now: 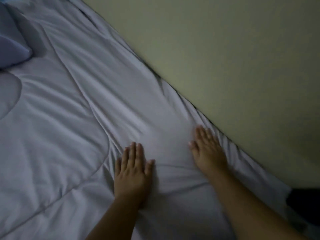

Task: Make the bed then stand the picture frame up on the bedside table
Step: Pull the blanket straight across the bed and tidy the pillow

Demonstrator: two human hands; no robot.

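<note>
Currently left hand point(132, 168) and right hand point(207, 149) lie flat on grey duvet point(72, 122), fingers together, gripping nothing. Pillow point(12, 47) at 10 o'clock; wall point(225, 58) at 2 o'clock.

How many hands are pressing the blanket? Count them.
2. The left hand lies flat mid-blanket; the right hand lies flat near the wall. None seem hidden.

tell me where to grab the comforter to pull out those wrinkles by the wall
Judging by its folds, grip the comforter at its bunched edge along the wall, just beyond the right hand. The creases gather there, giving fabric to pinch. Come from above with fingers pointing at the wall, then pull along the edge. Both the right and left hand lie flat, holding nothing.
</note>
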